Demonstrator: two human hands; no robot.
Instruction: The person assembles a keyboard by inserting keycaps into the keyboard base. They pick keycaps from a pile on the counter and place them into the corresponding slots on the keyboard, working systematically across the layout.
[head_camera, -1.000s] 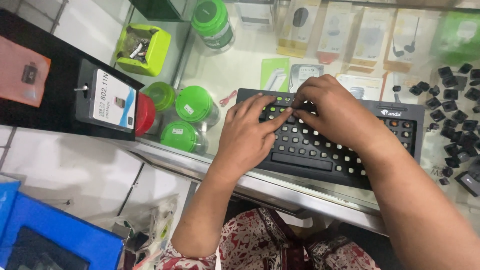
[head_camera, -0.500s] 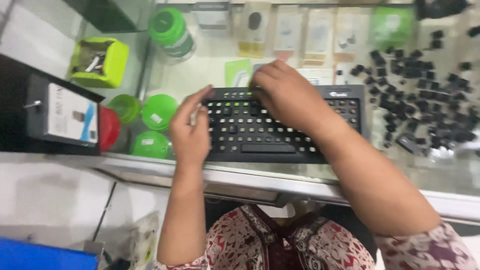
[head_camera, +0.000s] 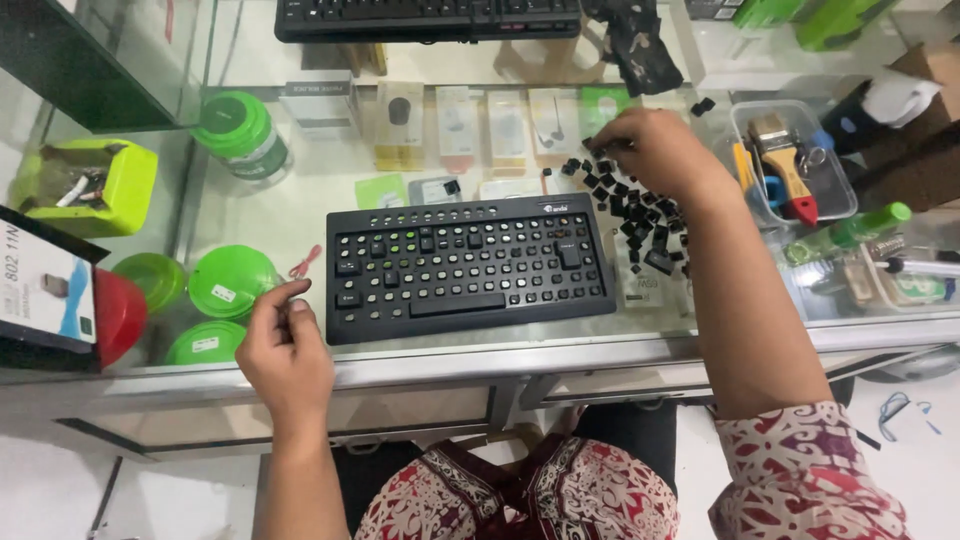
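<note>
A black keyboard (head_camera: 470, 265) lies on the glass counter (head_camera: 300, 215), most of its keycaps off, with only a few keys and the space bar in place. To its right is a scattered pile of loose black keycaps (head_camera: 640, 205). My right hand (head_camera: 660, 150) reaches over that pile, and its fingertips pinch a keycap at the pile's far left edge. Left of the keyboard, my left hand (head_camera: 285, 345) hovers above the counter's front edge. Its fingers are curled, thumb against forefinger, and I see nothing in it.
A second black keyboard (head_camera: 430, 15) and a black cloth (head_camera: 640, 40) lie at the back. A clear tray with a paintbrush (head_camera: 790, 160) and a green bottle (head_camera: 850, 230) are on the right. Green-lidded jars (head_camera: 235, 280), a red lid (head_camera: 120, 315) and a yellow-green box (head_camera: 90, 185) are on the left.
Both hands have left the keyboard. The right hand went right and back to the keycap pile, the left hand drew back to the front left. The view shifted.
</note>
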